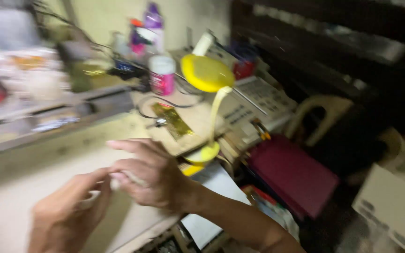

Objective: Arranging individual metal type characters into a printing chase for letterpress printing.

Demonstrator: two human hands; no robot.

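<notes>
Pink-labelled white jar (pixel 161 74), yellow lamp (pixel 206 75), magenta folder (pixel 292 174)

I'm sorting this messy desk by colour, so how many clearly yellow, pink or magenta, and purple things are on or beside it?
Yellow: 1, the desk lamp.
Pink or magenta: 2, the white jar with a pink label and the magenta folder.
Purple: 1, the bottle at the back.
Total: 4.
The picture is blurred, so smaller coloured bits are left out.
</notes>
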